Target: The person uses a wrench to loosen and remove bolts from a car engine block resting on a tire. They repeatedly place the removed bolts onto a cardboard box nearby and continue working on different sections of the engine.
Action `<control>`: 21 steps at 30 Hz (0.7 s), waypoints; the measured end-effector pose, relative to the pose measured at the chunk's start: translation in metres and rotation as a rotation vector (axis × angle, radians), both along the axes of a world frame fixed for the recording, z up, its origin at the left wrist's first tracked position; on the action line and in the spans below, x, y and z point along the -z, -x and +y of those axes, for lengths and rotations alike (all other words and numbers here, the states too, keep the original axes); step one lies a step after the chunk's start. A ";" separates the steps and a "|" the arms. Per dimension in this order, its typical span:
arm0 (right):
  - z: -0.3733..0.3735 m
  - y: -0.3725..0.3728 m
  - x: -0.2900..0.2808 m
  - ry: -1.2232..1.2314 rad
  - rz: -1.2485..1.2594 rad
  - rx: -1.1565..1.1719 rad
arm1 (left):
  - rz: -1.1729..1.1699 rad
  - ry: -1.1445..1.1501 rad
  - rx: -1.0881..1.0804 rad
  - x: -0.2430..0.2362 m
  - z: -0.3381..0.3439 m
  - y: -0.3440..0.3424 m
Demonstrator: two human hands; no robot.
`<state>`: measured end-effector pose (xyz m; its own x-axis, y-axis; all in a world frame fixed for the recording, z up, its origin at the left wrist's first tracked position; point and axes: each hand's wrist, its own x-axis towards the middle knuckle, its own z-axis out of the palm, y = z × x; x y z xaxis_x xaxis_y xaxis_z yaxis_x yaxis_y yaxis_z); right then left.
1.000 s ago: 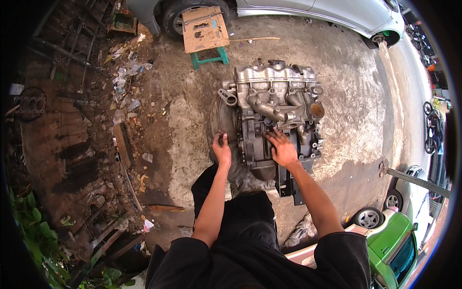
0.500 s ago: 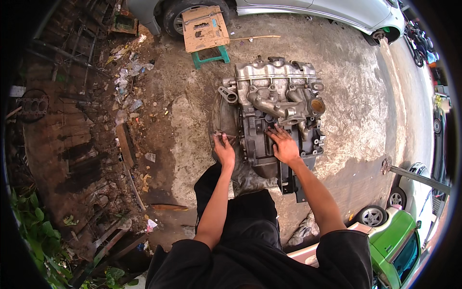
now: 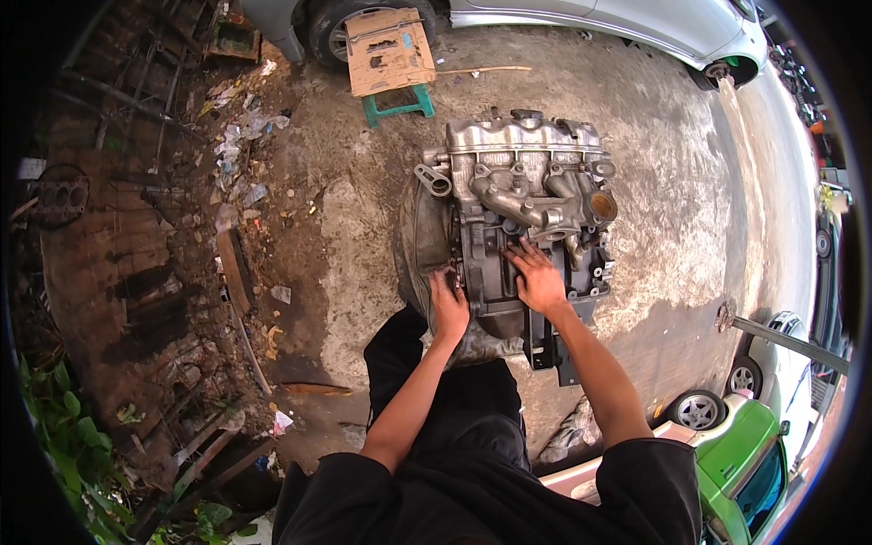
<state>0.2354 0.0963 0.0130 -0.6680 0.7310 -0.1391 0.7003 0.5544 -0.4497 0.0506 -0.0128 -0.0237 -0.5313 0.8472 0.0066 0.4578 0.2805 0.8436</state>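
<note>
In front of me a grey metal engine block (image 3: 486, 272) lies on the ground, with a silver intake manifold (image 3: 527, 204) and a ribbed valve cover (image 3: 518, 136) on its far part. My right hand (image 3: 540, 280) rests on the block just below the manifold, fingers stretched out and holding nothing. At the block's left side is my left hand (image 3: 449, 304), its fingers bent and drawn together at the edge. Whatever small thing lies between those fingertips is hidden. A dark bracket (image 3: 542, 341) juts from the block's near side toward my legs.
Under the engine lies a dark round tyre-like support (image 3: 415, 245). A green stool (image 3: 400, 104) topped with cardboard (image 3: 391, 54) stands beyond, beside a silver car (image 3: 599, 27). Litter (image 3: 241, 145) and a wooden plank (image 3: 234, 271) lie left; a metal post (image 3: 790, 341) and green vehicle (image 3: 740, 450) are right.
My left hand has moved right and slightly nearer me, from just off the block to against its left side. My right hand stays on the block.
</note>
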 end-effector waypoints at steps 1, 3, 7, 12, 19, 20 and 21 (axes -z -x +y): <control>0.000 0.000 0.000 0.000 0.003 -0.001 | -0.041 0.009 0.006 -0.002 0.001 0.001; 0.000 0.000 0.000 0.000 -0.010 -0.006 | -0.059 0.032 0.023 -0.007 0.006 0.007; 0.001 -0.001 0.002 -0.002 -0.017 -0.009 | -0.036 0.168 0.015 -0.008 0.035 0.023; 0.000 0.000 0.004 0.024 -0.004 0.006 | -0.305 0.693 -0.059 0.043 0.094 0.058; 0.001 -0.001 0.001 0.012 0.012 0.004 | -1.233 0.735 -0.358 0.087 0.087 0.092; 0.001 -0.001 0.000 0.008 0.009 0.000 | -1.146 0.703 -0.390 0.083 0.083 0.092; 0.001 -0.001 0.000 0.004 0.007 -0.006 | -1.063 0.680 -0.427 0.079 0.079 0.092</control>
<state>0.2364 0.0969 0.0135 -0.6733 0.7267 -0.1368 0.6937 0.5567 -0.4570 -0.0410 0.0659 -0.1022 -0.2376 0.2832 -0.9292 -0.5601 0.7416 0.3692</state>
